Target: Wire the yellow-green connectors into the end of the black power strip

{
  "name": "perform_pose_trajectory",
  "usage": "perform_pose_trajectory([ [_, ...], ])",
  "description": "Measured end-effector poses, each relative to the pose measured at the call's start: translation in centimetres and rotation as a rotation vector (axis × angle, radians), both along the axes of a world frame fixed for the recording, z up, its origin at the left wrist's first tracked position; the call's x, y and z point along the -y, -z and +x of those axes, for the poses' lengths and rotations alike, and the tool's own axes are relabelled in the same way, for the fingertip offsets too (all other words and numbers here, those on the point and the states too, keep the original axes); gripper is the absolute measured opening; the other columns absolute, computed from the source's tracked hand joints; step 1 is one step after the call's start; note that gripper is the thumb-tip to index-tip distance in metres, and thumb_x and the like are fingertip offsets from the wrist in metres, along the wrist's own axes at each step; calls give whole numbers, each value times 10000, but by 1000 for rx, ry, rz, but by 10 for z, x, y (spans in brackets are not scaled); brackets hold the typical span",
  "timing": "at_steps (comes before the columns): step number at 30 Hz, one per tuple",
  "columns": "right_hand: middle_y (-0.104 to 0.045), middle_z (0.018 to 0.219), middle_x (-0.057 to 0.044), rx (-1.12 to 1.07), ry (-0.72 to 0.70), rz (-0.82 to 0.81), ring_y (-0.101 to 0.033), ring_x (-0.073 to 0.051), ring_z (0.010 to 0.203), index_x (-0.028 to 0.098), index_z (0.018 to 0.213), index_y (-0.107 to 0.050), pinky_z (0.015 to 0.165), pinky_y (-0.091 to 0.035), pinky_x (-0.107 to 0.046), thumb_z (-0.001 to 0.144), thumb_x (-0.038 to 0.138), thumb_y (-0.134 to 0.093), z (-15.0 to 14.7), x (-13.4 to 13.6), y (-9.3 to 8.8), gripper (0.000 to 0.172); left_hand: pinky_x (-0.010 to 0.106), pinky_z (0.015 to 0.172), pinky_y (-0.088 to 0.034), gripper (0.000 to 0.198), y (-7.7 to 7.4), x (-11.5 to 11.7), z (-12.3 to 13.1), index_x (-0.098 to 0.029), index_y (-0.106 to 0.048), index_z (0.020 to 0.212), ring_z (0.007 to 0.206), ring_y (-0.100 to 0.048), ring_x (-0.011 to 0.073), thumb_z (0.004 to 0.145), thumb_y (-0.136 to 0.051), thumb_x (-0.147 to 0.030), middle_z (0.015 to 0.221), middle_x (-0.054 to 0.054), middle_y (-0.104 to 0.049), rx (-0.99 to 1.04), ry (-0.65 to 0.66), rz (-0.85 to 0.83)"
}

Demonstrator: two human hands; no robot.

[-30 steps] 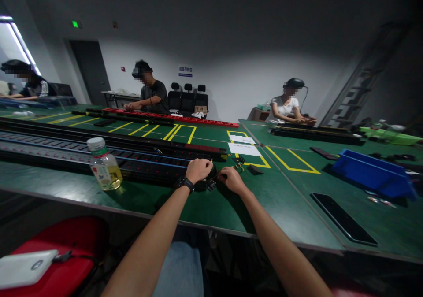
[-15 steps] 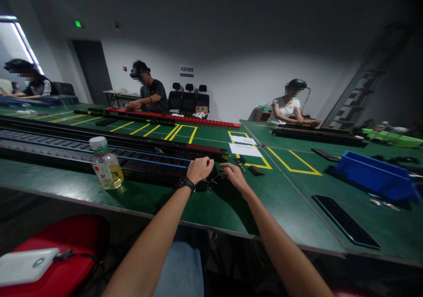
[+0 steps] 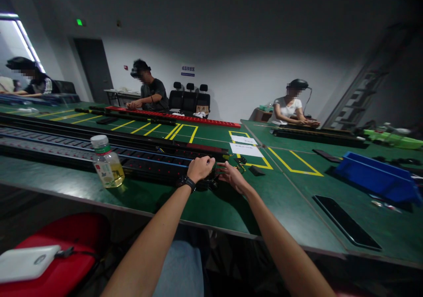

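Observation:
A long black rail-like assembly [image 3: 145, 165], with blue strips and rows of small red dots, lies along the bench and ends under my hands. My left hand [image 3: 200, 169], a black watch on its wrist, is closed over the rail's right end. Its fingertips are partly hidden. Just to the right, my right hand [image 3: 234, 178] has its fingers stretched toward the same end, slightly apart. Small dark parts between the hands are too dim to make out. Loose wires with a small black piece [image 3: 240, 160] lie beyond my right hand.
A bottle of yellow liquid [image 3: 108, 165] stands in front of the rail. To the right are a phone [image 3: 345, 222] and a blue bin [image 3: 373, 176]. Paper sheets [image 3: 246, 150] lie on the green bench [image 3: 284, 213]. Several people work at long parts across the room.
My right hand has moved slightly left, its fingers straightening closer to the rail's end. My left hand stays in place there. The view has shifted very slightly.

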State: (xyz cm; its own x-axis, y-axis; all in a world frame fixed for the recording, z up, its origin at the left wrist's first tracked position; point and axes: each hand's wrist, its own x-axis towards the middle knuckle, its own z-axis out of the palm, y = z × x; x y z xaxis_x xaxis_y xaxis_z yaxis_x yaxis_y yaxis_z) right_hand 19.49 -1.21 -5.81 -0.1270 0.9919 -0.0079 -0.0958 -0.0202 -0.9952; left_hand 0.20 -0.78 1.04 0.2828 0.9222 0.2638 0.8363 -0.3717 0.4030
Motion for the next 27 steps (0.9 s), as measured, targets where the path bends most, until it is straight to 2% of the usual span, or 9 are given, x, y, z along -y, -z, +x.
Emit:
perform_pose_trajectory([
  [4, -762, 1205, -115, 6, -11, 3, -735, -236, 1015, 226, 1253, -702, 909, -593, -365, 1081, 501, -381, -3, 2, -1, 457, 295, 781, -486, 497, 2, -2, 0, -256, -761, 950, 977, -752, 263, 1063, -345, -505, 1000, 91, -816, 2, 1, -4],
  [10, -721, 1319, -101, 54, -20, 55, -729, -225, 1005, 250, 1333, -669, 860, -583, -337, 1072, 532, -399, -7, 5, -4, 469, 300, 780, -491, 503, 2, -3, 0, -258, -761, 939, 970, -751, 268, 1060, -346, -514, 994, 86, -815, 8, 3, -9],
  [17, -722, 1308, -116, 54, -24, 74, -729, -235, 1010, 252, 1324, -673, 870, -577, -361, 1043, 601, -449, -8, 6, -4, 502, 306, 818, -494, 495, 0, 0, 1, -257, -753, 937, 955, -750, 262, 1066, -339, -494, 1010, 88, -814, -6, -3, -3],
  [24, -718, 1305, -118, 42, -24, 57, -736, -215, 992, 242, 1346, -649, 872, -580, -342, 1051, 574, -432, -8, 5, -3, 493, 324, 833, -499, 518, 3, -2, 1, -253, -751, 954, 972, -748, 273, 1075, -299, -476, 1021, 95, -810, -23, -11, 12],
  [27, -739, 1257, -125, 109, 43, 90, -745, -222, 953, 228, 1300, -682, 821, -589, -339, 1032, 601, -429, -11, 2, 0, 524, 331, 831, -500, 532, 4, -2, 1, -251, -751, 961, 967, -747, 279, 1075, -283, -476, 1024, 100, -808, -24, -15, 15],
])
